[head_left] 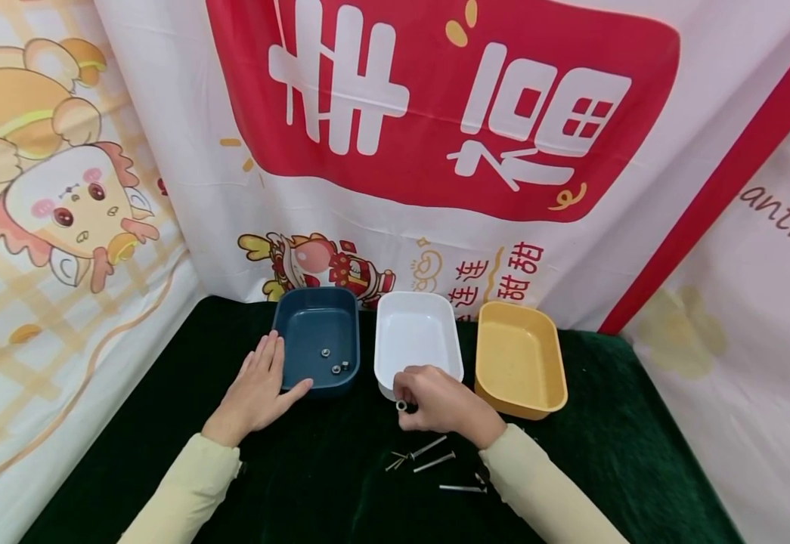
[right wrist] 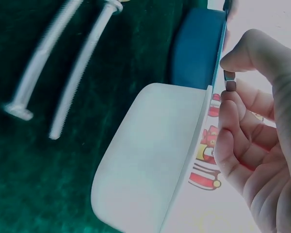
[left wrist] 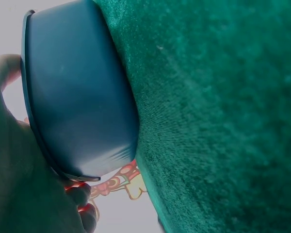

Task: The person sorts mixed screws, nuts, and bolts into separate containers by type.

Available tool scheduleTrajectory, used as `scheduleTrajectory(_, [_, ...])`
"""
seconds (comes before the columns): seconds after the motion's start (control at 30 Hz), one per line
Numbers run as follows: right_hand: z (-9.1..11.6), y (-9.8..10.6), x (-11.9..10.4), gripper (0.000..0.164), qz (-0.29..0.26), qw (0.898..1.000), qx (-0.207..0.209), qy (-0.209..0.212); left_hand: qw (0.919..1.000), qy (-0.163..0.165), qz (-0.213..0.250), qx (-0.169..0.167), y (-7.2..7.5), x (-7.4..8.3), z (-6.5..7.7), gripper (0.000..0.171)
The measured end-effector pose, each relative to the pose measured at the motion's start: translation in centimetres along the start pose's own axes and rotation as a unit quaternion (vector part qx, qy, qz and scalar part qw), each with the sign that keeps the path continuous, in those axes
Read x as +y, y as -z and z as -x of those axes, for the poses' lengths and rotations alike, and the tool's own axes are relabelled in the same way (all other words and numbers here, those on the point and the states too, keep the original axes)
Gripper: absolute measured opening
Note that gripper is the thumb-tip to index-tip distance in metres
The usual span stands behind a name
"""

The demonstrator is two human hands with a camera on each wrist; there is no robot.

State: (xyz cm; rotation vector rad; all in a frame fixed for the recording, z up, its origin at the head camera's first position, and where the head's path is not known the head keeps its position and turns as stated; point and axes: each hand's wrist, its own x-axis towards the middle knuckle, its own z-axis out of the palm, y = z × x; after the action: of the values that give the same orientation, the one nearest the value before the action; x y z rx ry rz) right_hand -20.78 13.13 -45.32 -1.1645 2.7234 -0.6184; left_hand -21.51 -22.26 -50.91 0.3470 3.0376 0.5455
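My right hand (head_left: 435,399) pinches a small metal nut (head_left: 401,406) between thumb and fingertips, just over the near edge of the white tray (head_left: 418,332). The right wrist view shows the nut (right wrist: 230,81) between the thumb and a finger. My left hand (head_left: 253,393) lies with fingers straight against the left rim of the dark blue tray (head_left: 316,302), its thumb by the near corner. Several nuts (head_left: 336,369) lie inside that blue tray. On the cloth below the right hand are several bolts (head_left: 434,462) and thin screws (head_left: 396,460).
A yellow tray (head_left: 520,355) stands right of the white one. Dark green velvet cloth (head_left: 313,476) covers the table. Printed fabric (head_left: 435,189) hangs behind the trays and at both sides. Another bolt (head_left: 463,489) lies by the right sleeve (head_left: 537,476).
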Motion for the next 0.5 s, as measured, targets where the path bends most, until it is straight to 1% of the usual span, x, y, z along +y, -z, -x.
scheduleTrajectory(0.3, [-2.8,-0.3,-0.5,0.017,0.017,1.0,0.008,0.02,1.0,-0.002,0.002,-0.001,0.0,0.0,-0.2,0.108])
scheduleTrajectory(0.5, [-4.5,-0.3,-1.0,0.016,0.025,0.999,0.008,0.019,1.0,-0.002,0.0,-0.001,0.0,0.1,-0.1,0.108])
